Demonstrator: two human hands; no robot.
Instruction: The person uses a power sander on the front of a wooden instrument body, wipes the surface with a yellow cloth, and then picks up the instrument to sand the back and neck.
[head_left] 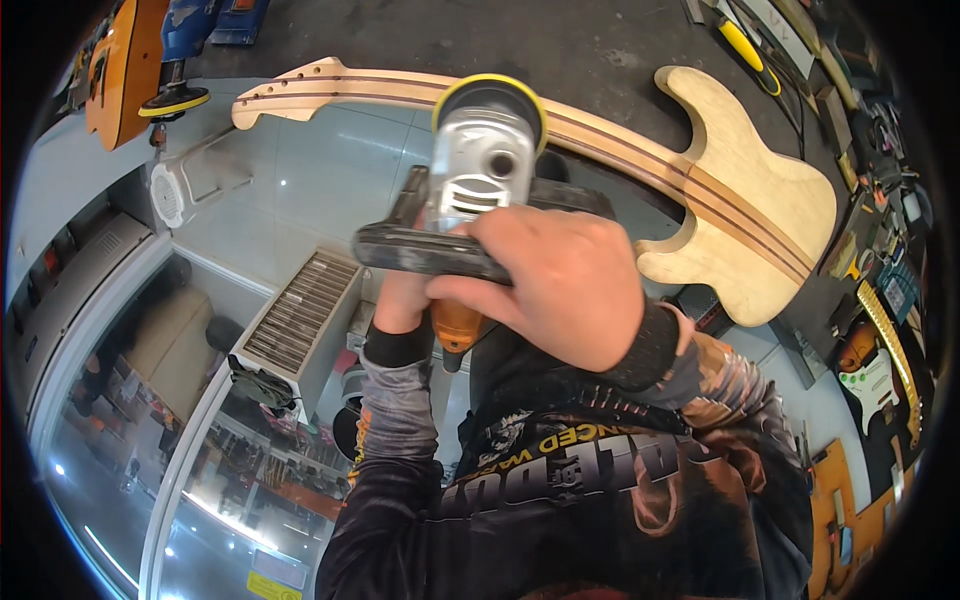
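Note:
An angle grinder point(487, 165) with a round, yellow-edged pad point(490, 92) is held up in front of me. Its orange body point(457, 325) shows below my hands. My left hand point(402, 297) is closed at the grinder's body, its fingers largely hidden. Across the tool lies a black, worn bar-shaped piece point(430, 250). My right hand point(565, 275) closes over this bar's end, thumb below and fingers above. Beyond the grinder, an unfinished electric guitar point(760, 190) of pale wood with dark stripes reaches from its body at the right to its headstock point(290, 95) at the left.
A dark bench point(600, 40) runs along the far side. A blue tool with a yellow-edged pad point(175, 100) stands at upper left near an orange guitar body point(125, 75). A slatted box point(305, 310) sits at left. Right of me are a yellow-handled tool point(748, 58) and another guitar point(870, 375).

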